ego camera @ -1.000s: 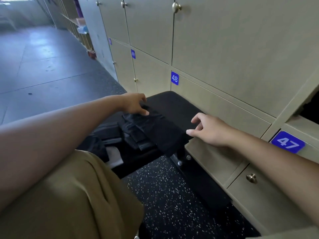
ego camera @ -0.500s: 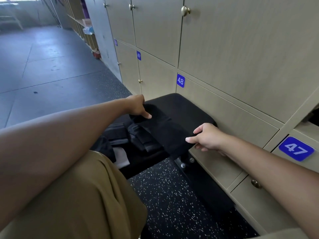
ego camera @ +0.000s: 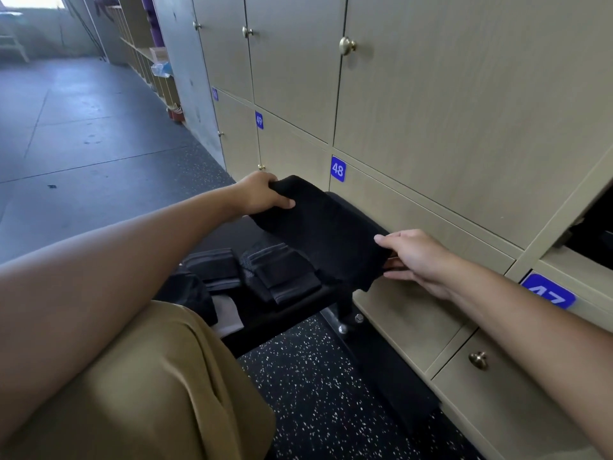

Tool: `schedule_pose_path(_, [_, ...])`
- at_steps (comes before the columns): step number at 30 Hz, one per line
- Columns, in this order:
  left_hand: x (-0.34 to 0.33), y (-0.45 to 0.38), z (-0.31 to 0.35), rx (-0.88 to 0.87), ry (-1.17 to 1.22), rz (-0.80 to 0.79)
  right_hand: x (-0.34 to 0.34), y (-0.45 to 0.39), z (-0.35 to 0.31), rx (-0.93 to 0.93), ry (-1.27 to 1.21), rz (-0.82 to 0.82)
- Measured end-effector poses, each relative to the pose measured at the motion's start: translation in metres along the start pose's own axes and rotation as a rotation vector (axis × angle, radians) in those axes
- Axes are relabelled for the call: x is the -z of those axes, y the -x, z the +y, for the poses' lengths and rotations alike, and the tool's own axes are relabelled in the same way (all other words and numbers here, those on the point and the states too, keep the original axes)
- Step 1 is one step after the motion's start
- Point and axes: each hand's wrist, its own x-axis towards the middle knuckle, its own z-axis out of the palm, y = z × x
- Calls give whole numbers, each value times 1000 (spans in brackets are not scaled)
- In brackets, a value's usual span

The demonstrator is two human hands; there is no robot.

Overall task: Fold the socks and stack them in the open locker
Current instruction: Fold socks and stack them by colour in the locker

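1. Your left hand (ego camera: 262, 194) grips the far end of a black sock (ego camera: 318, 232), with the fingers curled over the top edge and the thumb lying along the near side.
2. Your right hand (ego camera: 419, 260) pinches the near end of the same sock, thumb on top and fingers underneath.
3. The sock hangs stretched between your two hands, lifted clear above the black padded bench (ego camera: 298, 307), and slopes down from the left hand towards the right.
4. A pile of dark socks (ego camera: 278, 272) lies on the bench below the raised one, some of them folded flat, with a small piece of white cloth (ego camera: 229, 315) beside them, next to your khaki-clad leg (ego camera: 149, 386).
5. The bench stands against a wall of pale wooden lockers (ego camera: 431, 111) with brass knobs and blue number plates reading 49, 48 and 47.
6. The open locker (ego camera: 593, 227) shows only as a dark gap at the right edge of the view, above the plate marked 47; you cannot make out what is inside it.
7. Black rubber flooring (ego camera: 315, 386) with white flecks lies under the bench.
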Motion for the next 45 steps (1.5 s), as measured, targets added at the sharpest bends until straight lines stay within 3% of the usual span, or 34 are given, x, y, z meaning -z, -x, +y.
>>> schedule_pose_path(5, [-3,8,14,-66,190,-90,17,10,-6,57,-247,104])
schedule_pose_path(16, [-27,27,57,-154,400,-2,53,41,-7,130,-404,223])
schedule_pose_path(22, [-52,44,81,-224,411,-116,69,66,-18,189,-484,246])
schedule_pose_path(33, [-100,63,118,-196,449,-199,73,78,-18,250,-217,432])
schedule_pose_path(45, [-126,80,148,-207,522,-278,71,89,-17,318,-93,480])
